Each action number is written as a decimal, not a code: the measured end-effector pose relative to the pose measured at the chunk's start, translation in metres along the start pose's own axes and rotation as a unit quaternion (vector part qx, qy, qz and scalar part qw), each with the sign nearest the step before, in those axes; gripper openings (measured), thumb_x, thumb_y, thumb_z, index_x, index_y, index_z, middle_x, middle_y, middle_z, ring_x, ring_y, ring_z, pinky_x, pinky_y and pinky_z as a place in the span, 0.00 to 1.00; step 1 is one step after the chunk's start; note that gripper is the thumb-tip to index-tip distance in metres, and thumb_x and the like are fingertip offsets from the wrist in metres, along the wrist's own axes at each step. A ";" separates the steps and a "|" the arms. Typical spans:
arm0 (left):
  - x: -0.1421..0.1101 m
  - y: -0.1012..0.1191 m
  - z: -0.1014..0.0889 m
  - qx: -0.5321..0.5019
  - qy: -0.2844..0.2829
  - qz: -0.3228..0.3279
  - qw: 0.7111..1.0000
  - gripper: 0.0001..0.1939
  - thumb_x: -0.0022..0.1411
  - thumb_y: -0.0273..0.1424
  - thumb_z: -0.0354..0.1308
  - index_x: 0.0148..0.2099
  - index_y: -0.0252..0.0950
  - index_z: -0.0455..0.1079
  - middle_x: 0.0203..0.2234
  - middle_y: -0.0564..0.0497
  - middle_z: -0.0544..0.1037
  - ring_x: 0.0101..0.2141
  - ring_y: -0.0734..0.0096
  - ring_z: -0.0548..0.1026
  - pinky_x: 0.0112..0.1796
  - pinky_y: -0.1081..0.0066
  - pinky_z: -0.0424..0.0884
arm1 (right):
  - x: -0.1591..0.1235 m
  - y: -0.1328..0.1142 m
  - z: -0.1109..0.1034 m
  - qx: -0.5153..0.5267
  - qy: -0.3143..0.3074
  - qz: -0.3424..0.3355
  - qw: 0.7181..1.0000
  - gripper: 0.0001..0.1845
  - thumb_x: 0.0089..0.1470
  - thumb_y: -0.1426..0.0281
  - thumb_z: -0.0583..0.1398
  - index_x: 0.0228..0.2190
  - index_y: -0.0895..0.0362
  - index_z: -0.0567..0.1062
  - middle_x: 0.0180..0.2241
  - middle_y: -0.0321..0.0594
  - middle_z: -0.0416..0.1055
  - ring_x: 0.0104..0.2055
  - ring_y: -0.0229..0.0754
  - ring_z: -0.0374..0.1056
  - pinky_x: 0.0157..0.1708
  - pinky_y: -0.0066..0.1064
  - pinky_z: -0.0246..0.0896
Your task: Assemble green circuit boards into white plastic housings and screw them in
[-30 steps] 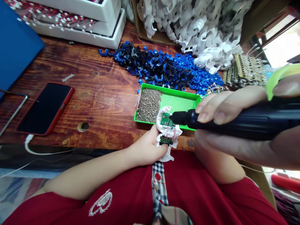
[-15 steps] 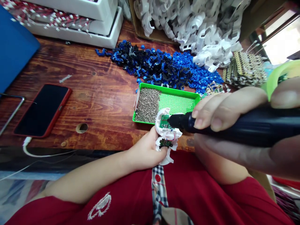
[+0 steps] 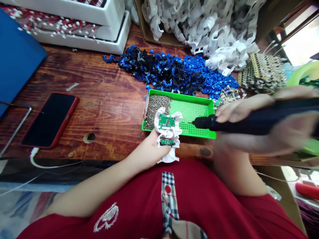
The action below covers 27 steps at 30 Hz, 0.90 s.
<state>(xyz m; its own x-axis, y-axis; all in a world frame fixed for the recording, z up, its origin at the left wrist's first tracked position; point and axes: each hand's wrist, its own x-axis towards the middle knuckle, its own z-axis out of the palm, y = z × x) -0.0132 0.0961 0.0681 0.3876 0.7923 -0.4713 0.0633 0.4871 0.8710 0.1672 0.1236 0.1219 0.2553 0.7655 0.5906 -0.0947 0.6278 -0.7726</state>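
My left hand (image 3: pixel 157 149) is closed around a white plastic housing (image 3: pixel 171 154) at the table's front edge. Two green circuit boards (image 3: pixel 166 122) sit in the housing, one above the other. In my right hand (image 3: pixel 239 109) is a black electric screwdriver (image 3: pixel 259 116), its tip pointing left over the tray and apart from the housing. Behind the housing lies a green perforated tray (image 3: pixel 209 133); small metal screws (image 3: pixel 157 101) fill its left part. Motion blurs my right hand and the back of the screwdriver.
Blue and black plastic parts (image 3: pixel 161 69) are heaped behind the tray. White housings (image 3: pixel 211 36) spill from a cardboard box (image 3: pixel 159 40). Stacked boards (image 3: pixel 261 71) stand at the right. A phone (image 3: pixel 51 119) on a cable lies left; white foam trays (image 3: pixel 109 46) hold wires.
The screwdriver tip has come off the upper board and moved right, away from the housing. My left hand has shifted slightly left and up with the housing, turning the boards into fuller view.
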 end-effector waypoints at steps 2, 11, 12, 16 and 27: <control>0.001 -0.002 -0.003 -0.051 0.028 -0.016 0.998 0.27 0.49 0.28 0.61 0.52 0.34 0.61 0.41 0.46 0.76 0.36 0.64 0.75 0.37 0.67 0.69 | -0.005 0.018 -0.007 0.005 0.019 0.002 1.000 0.09 0.49 0.64 0.57 0.32 0.54 0.64 0.15 0.28 0.62 0.15 0.35 0.61 0.13 0.28 0.57; 0.005 -0.006 -0.005 -0.138 0.023 -0.026 0.990 0.30 0.46 0.23 0.61 0.53 0.34 0.60 0.43 0.46 0.75 0.40 0.62 0.74 0.42 0.64 0.68 | -0.025 0.046 -0.012 -0.037 0.000 0.021 0.999 0.09 0.51 0.64 0.58 0.34 0.55 0.65 0.16 0.28 0.63 0.13 0.34 0.60 0.13 0.29 0.55; 0.005 -0.006 -0.005 -0.141 0.018 -0.026 0.990 0.29 0.47 0.23 0.61 0.53 0.34 0.59 0.43 0.46 0.75 0.40 0.63 0.74 0.41 0.65 0.68 | -0.025 0.046 -0.013 -0.040 0.000 0.021 0.999 0.09 0.51 0.65 0.58 0.34 0.54 0.65 0.16 0.28 0.62 0.14 0.34 0.60 0.13 0.29 0.54; 0.005 -0.005 -0.004 -0.157 0.013 -0.015 0.987 0.25 0.47 0.23 0.60 0.49 0.35 0.61 0.44 0.48 0.75 0.39 0.65 0.74 0.40 0.68 0.69 | -0.025 0.048 -0.014 -0.055 -0.005 0.026 0.998 0.09 0.51 0.65 0.58 0.35 0.54 0.66 0.15 0.27 0.62 0.14 0.35 0.60 0.13 0.30 0.54; 0.005 -0.002 -0.002 -0.127 0.015 -0.021 0.992 0.34 0.48 0.24 0.61 0.57 0.37 0.55 0.47 0.46 0.72 0.42 0.63 0.73 0.43 0.66 0.67 | -0.025 0.048 -0.012 -0.053 -0.014 0.025 0.998 0.07 0.51 0.66 0.58 0.34 0.53 0.66 0.17 0.29 0.63 0.14 0.35 0.60 0.13 0.29 0.54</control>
<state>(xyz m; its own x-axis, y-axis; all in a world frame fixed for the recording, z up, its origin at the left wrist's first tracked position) -0.0137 0.0999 0.0642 0.3611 0.7785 -0.5133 -0.1567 0.5933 0.7896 0.1684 0.1329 0.0676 0.2251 0.8001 0.5560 -0.0033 0.5713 -0.8208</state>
